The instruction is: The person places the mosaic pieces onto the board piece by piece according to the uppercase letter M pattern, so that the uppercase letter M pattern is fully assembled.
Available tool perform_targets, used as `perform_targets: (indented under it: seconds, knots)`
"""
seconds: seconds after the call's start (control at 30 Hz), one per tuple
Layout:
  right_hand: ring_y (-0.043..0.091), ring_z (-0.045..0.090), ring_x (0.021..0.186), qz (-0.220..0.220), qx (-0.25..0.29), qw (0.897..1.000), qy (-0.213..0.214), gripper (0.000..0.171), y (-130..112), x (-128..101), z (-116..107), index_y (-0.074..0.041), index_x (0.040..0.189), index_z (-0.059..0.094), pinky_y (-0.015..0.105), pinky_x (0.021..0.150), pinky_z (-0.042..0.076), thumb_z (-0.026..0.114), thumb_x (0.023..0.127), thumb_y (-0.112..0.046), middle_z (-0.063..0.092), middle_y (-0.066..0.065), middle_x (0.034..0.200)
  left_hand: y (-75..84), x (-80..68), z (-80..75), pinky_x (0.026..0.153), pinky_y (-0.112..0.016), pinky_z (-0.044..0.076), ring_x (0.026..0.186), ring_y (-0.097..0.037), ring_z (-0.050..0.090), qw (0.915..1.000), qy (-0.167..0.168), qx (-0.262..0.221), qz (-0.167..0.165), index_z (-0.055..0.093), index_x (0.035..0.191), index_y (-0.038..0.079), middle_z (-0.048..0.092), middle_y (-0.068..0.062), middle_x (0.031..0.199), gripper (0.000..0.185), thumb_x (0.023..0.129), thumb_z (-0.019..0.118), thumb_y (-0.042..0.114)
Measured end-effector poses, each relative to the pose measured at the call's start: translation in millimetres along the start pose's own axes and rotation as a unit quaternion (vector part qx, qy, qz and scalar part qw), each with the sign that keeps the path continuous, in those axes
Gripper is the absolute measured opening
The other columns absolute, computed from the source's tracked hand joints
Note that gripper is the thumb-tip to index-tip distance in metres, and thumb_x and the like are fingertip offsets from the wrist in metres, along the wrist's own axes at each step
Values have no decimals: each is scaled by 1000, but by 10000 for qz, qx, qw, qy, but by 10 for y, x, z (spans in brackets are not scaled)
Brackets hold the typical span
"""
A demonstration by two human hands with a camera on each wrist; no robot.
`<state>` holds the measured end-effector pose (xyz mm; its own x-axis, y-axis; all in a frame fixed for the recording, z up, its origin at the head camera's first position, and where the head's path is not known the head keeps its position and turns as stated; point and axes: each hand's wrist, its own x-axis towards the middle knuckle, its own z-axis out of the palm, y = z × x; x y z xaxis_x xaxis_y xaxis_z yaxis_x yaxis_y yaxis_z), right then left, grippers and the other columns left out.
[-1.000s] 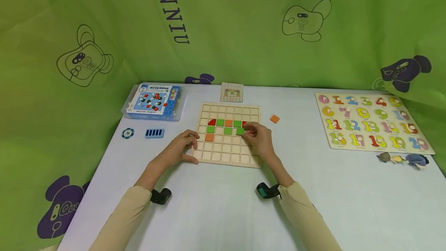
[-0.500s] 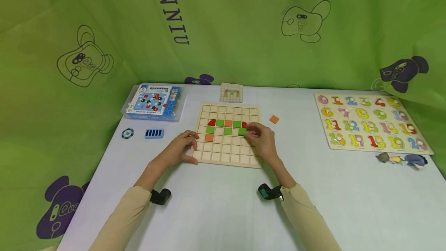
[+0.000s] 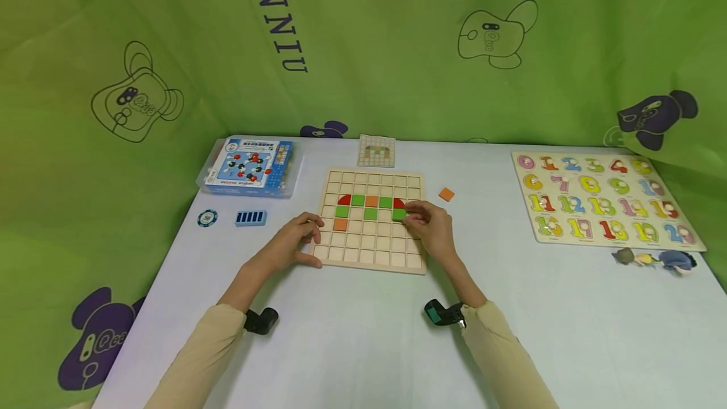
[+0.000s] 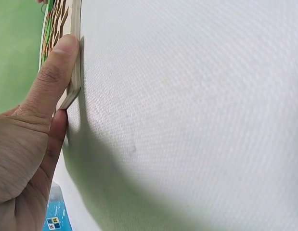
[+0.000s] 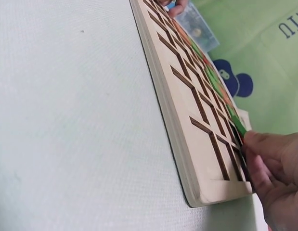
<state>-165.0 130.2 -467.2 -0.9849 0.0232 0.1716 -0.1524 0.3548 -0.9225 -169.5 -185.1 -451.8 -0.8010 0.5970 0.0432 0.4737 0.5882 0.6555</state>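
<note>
A wooden grid board [image 3: 369, 259] lies in the middle of the table, with several green, orange and red tiles set in its squares. My left hand [image 3: 294, 240] holds its left side, the thumb along the near-left corner [image 4: 74, 79] in the left wrist view. At the board's right part, my right hand [image 3: 433, 229] pinches a green square tile [image 3: 399, 214] between thumb and fingers. This tile sits just below the red quarter-round tile [image 3: 399, 203]. In the right wrist view the green tile [image 5: 239, 125] stands tilted at the fingertips.
A pattern card [image 3: 377, 151] lies behind the board, and a loose orange tile [image 3: 447, 194] to its right. Leftward are a boxed molecule set [image 3: 248, 166], a poker chip [image 3: 207, 218] and a blue slotted block [image 3: 250, 218]. A number puzzle [image 3: 608, 201] and small figures [image 3: 676, 262] lie far right.
My right hand has moved slightly right, taking the green tile from left of the red quarter-round tile to just below it. More of the red tile shows. The left hand stays in place.
</note>
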Motion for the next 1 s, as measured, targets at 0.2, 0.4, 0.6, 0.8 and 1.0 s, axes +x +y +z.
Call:
perform_targets:
  seconds: [0.2,0.4,0.6,0.8,1.0]
  knots:
    - [33,67,84,28,6,10000,-13,27,8,1,-30,8,106,67,8,66,52,73,79,8,69,23,97,-5,-4,8,85,-36,55,110,-30,51,10000,16,-31,15,55,84,5,53,-15,122,43,60,90,17]
    - [28,67,83,57,-146,9999,-72,28,25,8,-49,8,107,67,9,65,53,73,80,6,69,22,100,0,2,11,85,-35,55,110,-29,51,10000,0,-1,-20,55,84,5,53,-15,123,43,61,90,17]
    - [31,67,86,223,178,9995,-107,31,30,11,-65,8,109,65,11,68,54,73,79,7,69,22,102,1,6,13,83,-35,55,108,-29,52,10000,22,0,56,55,84,5,53,-15,122,43,60,90,17]
    - [38,65,94,375,561,9974,-268,31,32,24,-68,11,110,62,16,75,56,70,81,8,66,28,105,-7,3,10,84,-36,55,109,-30,51,10000,14,-25,41,55,84,6,53,-15,122,42,61,89,18]
    - [46,63,95,274,800,9959,-327,30,52,38,-112,17,110,60,23,78,58,68,81,13,63,34,106,-14,2,9,83,-34,55,109,-29,51,10000,8,-30,15,55,83,5,53,-14,122,43,60,90,17]
